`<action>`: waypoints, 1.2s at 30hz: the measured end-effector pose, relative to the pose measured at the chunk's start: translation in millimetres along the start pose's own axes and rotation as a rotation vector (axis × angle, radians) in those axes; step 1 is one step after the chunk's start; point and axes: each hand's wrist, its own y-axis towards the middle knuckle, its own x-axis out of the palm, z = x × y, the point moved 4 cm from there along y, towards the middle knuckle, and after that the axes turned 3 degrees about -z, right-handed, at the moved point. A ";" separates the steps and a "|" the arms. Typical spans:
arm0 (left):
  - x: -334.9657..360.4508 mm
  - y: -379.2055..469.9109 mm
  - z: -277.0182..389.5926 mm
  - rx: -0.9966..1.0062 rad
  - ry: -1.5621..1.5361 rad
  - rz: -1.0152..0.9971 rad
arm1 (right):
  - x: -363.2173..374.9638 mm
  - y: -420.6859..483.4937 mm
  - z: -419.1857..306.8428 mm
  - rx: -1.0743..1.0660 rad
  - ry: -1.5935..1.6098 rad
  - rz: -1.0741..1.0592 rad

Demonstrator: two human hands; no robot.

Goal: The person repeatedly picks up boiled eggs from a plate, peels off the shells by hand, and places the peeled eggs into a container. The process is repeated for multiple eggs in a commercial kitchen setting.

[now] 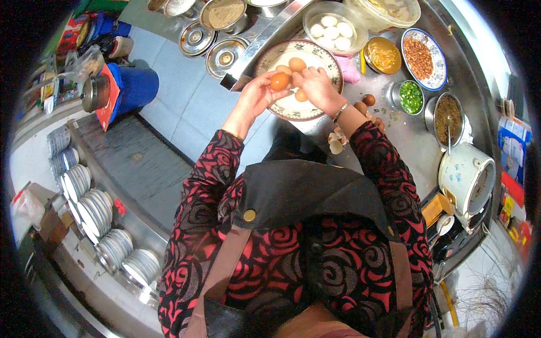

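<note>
My left hand [255, 95] holds a brown egg [280, 81] in its fingers over a large plate with a patterned rim [334, 69]. My right hand [317, 88] is over the same plate, its fingers close to the held egg; whether they grip anything is hidden. Behind the hands, another brown egg [297, 64] rests on the plate. A lighter brown egg [301, 95] shows just under my right hand. Cracked eggshells [336, 141] lie on the metal counter by my right forearm, near a loose dark brown egg [369, 99].
Peeled white eggs [331, 31] sit in a clear plastic bowl behind the plate. To the right stand a dish of peanuts [418, 57], a metal cup of chopped green onion [410, 95] and a pot with a spoon [448, 116]. A blue bucket [137, 91] is at the left.
</note>
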 end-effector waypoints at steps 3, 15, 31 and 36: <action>6.1 -6.5 1.2 0.002 -0.260 -0.089 | 23.6 12.2 -1.0 0.126 -0.127 -0.265; -4.7 -9.1 -9.0 0.052 -0.342 0.031 | 4.4 -4.2 13.6 0.577 1.439 0.061; 8.7 -45.2 -20.5 0.011 0.031 0.047 | -14.9 -48.1 42.6 0.984 1.805 0.218; 2.2 -53.5 -22.7 0.027 -0.013 0.080 | -28.7 -37.0 45.2 0.576 0.805 0.141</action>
